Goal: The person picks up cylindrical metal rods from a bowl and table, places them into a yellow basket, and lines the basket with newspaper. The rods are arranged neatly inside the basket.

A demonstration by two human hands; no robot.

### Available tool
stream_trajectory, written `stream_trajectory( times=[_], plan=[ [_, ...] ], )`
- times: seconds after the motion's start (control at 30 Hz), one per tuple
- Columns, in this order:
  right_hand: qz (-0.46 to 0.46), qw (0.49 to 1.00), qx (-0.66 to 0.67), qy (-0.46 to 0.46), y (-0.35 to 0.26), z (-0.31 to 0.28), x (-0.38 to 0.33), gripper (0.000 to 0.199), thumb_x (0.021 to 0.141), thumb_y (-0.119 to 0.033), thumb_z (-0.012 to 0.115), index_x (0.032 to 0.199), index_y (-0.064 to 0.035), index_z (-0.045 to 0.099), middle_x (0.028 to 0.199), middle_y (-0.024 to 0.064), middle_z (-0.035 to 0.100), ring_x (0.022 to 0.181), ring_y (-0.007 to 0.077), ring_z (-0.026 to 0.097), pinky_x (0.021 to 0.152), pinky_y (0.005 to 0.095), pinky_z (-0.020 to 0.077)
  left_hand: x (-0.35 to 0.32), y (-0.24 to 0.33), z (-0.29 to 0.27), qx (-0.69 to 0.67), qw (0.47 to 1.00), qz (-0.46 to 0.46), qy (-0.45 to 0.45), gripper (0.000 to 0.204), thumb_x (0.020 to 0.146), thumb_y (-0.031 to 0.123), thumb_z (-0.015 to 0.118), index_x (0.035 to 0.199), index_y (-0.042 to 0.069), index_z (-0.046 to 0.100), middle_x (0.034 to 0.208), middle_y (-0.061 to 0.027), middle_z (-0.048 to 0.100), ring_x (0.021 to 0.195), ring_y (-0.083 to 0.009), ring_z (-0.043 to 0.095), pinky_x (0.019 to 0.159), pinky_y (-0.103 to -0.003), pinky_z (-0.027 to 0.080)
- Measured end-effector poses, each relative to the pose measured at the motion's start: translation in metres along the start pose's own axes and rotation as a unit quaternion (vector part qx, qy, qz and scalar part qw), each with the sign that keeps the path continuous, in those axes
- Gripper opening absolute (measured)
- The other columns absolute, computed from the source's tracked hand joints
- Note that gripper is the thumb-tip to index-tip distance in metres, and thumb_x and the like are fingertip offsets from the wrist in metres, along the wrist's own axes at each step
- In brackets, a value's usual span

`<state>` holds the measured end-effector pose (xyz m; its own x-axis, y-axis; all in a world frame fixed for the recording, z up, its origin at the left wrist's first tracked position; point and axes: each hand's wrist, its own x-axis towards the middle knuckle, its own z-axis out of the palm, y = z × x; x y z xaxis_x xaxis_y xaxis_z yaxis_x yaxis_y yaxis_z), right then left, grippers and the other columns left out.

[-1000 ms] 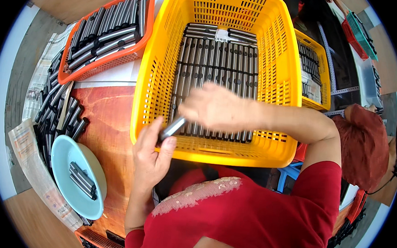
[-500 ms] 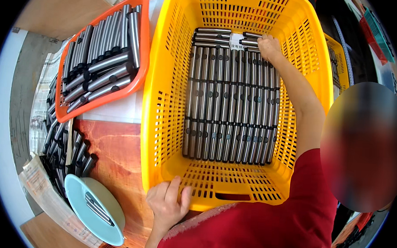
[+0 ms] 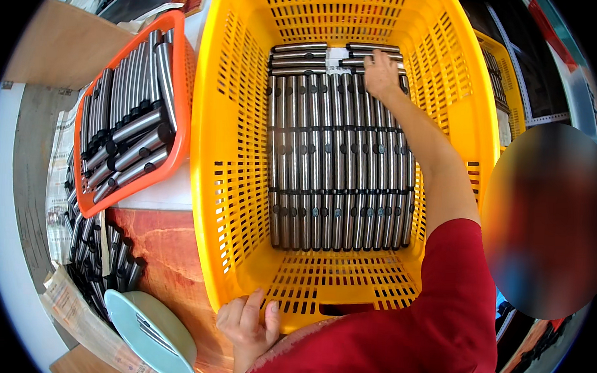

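Note:
Inside a large yellow plastic crate (image 3: 207,182), metal tubes (image 3: 340,158) with black end caps lie packed side by side in several rows. At the far end a few tubes lie crosswise in two stacks, with a bit of white printed paper between them. My right hand (image 3: 383,77) is over the right crosswise stack (image 3: 373,48), its fingers stretched out and touching the tubes; the fingertips are partly hidden. At the crate's near left corner my left hand (image 3: 247,324) rests against the rim, fingers loosely bent, thumb apart, nothing visible in it.
An orange basket (image 3: 181,113) of similar tubes stands at the left. Below it, loose tubes (image 3: 98,264) are heaped on newspaper. A pale blue bowl (image 3: 179,329) holding a few thin rods sits near the wooden table's (image 3: 164,247) front. Another yellow crate (image 3: 516,96) stands at right.
My right hand has shifted left over the crosswise tubes, and more of the right stack shows. The left hand stays at the crate's near corner. The whole view has shifted slightly.

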<state>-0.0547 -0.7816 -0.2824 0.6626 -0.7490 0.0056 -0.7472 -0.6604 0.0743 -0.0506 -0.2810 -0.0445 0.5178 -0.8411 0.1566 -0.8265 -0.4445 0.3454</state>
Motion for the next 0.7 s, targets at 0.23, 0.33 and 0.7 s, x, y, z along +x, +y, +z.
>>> stream_trajectory(
  times=[0.23,0.33,0.7],
  plan=[
    [0.036,0.995,0.054,-0.078,-0.026,-0.008,-0.008,0.053,0.091,-0.035,0.044,0.131,-0.0002,0.042,0.131,0.0146,0.040,0.120,0.0303,0.036,0.095,0.0462,0.0314,-0.003,0.000,0.004,0.012,1.000,-0.011,0.002,0.025,0.076,0.021,0.066,0.092,0.003,0.064,0.065,-0.0076,0.057,0.054,-0.0250,0.053,0.050,-0.035,0.039],
    [0.029,0.993,0.056,-0.096,-0.020,-0.009,-0.007,0.053,0.091,-0.036,0.042,0.134,-0.0038,0.040,0.136,0.0142,0.037,0.124,0.0295,0.033,0.097,0.0487,0.0307,-0.003,0.000,0.003,0.009,1.000,-0.008,0.005,0.025,0.075,0.021,0.066,0.092,0.003,0.063,0.065,-0.0074,0.057,0.054,-0.0249,0.053,0.050,-0.035,0.039],
    [0.146,0.981,0.129,0.020,0.029,0.017,-0.004,0.047,0.088,-0.016,0.041,0.134,-0.0061,0.040,0.141,0.0159,0.036,0.132,0.0287,0.030,0.106,0.0459,0.0256,-0.005,-0.002,0.005,-0.004,1.000,-0.005,0.013,0.024,0.076,0.021,0.066,0.092,0.004,0.063,0.067,-0.0068,0.059,0.054,-0.0240,0.053,0.050,-0.035,0.037]
  ],
)
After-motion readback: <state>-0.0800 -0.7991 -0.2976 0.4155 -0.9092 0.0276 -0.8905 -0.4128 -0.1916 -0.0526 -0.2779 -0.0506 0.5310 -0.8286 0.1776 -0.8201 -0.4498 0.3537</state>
